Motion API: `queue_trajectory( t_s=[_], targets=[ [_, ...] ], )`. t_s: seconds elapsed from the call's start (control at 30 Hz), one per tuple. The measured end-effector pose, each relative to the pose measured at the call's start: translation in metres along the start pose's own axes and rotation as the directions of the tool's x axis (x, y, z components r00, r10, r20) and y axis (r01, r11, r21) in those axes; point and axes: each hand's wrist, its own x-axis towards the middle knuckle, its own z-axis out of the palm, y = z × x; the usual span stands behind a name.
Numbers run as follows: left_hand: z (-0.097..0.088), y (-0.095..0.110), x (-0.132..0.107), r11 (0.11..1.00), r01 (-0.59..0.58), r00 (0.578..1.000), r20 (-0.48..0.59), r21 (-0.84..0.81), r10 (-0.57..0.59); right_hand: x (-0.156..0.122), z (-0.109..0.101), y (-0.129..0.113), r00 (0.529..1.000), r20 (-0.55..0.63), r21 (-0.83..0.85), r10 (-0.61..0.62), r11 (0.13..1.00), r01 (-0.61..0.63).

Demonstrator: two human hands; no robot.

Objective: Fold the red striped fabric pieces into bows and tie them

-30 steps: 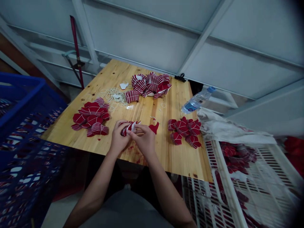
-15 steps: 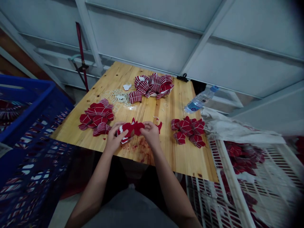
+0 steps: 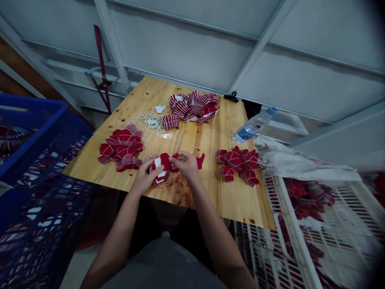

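Showing white patches, a red fabric bundle point(image 3: 162, 163) is clamped between the left hand point(image 3: 142, 176) and the right hand point(image 3: 185, 165), with the fingers of both closed on it, above the front half of the wooden worktop point(image 3: 231, 204). A red cut piece point(image 3: 200, 161) is left just beside the right hand. Tied striped bundles point(image 3: 120, 150) are laid toward the left edge, and further tied bundles point(image 3: 237, 166) toward the right edge. Rubber bands point(image 3: 148, 121) are scattered toward the far edge.
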Motion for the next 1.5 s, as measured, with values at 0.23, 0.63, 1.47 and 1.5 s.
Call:
queue_trajectory(
  t_s=[0.23,0.63,1.47,1.5],
  targets=[
    [-0.024,0.006,-0.007,0.996,-0.017,0.996,-0.081,0.085,0.024,0.016,-0.021,0.011,0.992,-0.120,-0.273,-0.030,0.962,-0.003],
    [-0.019,-0.009,-0.006,0.988,0.050,0.968,-0.236,-0.143,-0.083,0.000,-0.031,0.002,0.929,-0.120,-0.828,-0.350,0.551,0.101],
    [0.016,0.015,-0.009,0.979,-0.129,0.991,0.064,0.158,0.121,-0.051,0.003,-0.017,0.970,-0.055,-0.461,-0.235,0.868,0.184],
    [0.013,0.018,-0.011,0.975,-0.148,0.983,0.129,0.166,0.127,-0.052,0.006,-0.015,0.972,-0.071,-0.449,-0.226,0.877,0.171]
  ],
)
